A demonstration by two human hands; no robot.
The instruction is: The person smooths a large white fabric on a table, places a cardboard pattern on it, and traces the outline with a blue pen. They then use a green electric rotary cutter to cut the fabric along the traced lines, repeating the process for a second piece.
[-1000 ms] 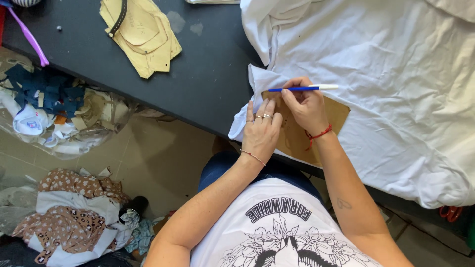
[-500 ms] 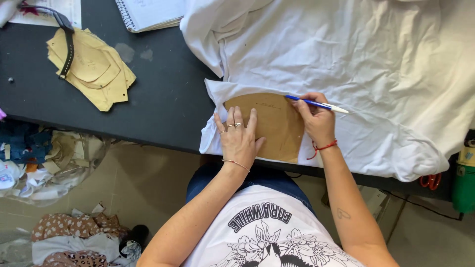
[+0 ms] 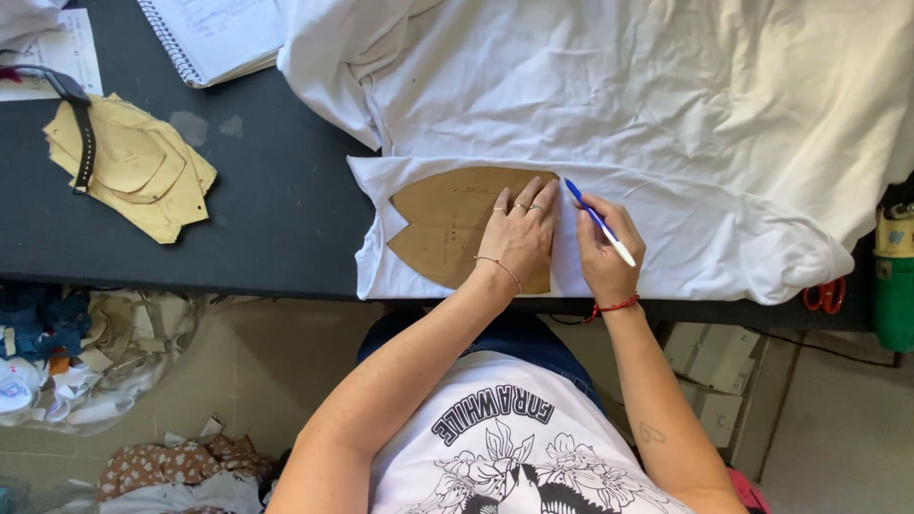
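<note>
Pressing left hand (image 3: 519,243) flat on leaf-shaped brown card template (image 3: 447,228), right hand (image 3: 607,257) pinching blue pen (image 3: 598,222), creased white fabric (image 3: 666,114)

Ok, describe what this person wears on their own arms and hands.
Both forearms are bare. The left hand wears thin rings on several fingers, with a fine bracelet at the wrist. The right hand has a red cord bracelet at the wrist and a small tattoo near the elbow.

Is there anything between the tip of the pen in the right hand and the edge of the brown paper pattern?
Nothing visible does. The right hand holds the pen with its blue tip on the white fabric, just beside the right edge of the brown pattern. The left hand lies flat on the pattern, close to that edge.
</note>
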